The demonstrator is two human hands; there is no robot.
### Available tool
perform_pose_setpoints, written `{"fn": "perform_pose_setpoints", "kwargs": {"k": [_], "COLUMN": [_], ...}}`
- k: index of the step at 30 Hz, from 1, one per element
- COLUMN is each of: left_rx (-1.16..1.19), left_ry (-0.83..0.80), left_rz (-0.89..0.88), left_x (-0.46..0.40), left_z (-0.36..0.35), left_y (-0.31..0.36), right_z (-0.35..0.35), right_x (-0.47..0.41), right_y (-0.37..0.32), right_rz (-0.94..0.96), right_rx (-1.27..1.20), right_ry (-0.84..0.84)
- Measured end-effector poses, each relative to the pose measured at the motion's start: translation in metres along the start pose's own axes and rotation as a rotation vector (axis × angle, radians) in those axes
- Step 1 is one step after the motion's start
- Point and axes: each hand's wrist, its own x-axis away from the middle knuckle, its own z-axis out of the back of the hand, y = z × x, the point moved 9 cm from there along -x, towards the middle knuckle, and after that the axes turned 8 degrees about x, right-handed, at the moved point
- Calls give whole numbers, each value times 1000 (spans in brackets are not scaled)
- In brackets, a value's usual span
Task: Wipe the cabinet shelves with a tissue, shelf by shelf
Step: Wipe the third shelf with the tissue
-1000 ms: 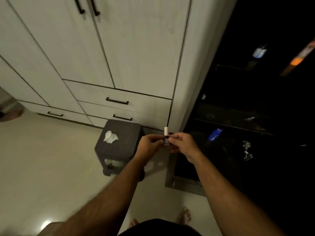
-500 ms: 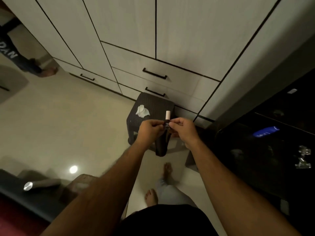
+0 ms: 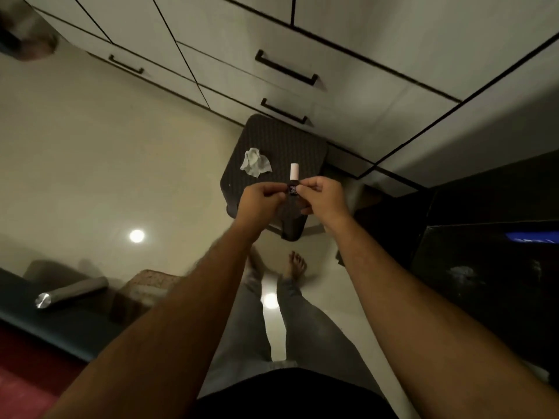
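Both hands [image 3: 295, 198] still pinch bottle [image 3: 293, 181] (view tilted down)

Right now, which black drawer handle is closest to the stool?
The lower handle of the two stacked on the middle drawers, sitting just above the stool. The upper handle and the far-left handle are farther away.

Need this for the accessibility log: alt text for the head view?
Both hands, left hand and right hand, pinch a small bottle above a dark stool, where a crumpled tissue lies, before closed cabinet drawers.
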Motion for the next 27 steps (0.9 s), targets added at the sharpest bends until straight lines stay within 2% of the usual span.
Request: {"fn": "perform_pose_setpoints", "kwargs": {"k": [13, 20, 27], "left_rx": [-100, -128, -130], "left_ry": [-96, -137, -201], "left_rz": [92, 107, 97], "left_x": [-157, -216, -243], "left_z": [-6, -26, -46], "left_y": [-68, -98, -104], "right_z": [-45, -56, -62], "right_x": [-155, -217, -244], "right_y": [59, 87, 87], "right_rz": [-111, -74, -15], "right_rx": [9, 219, 389], "right_ry": [116, 201, 198]}}
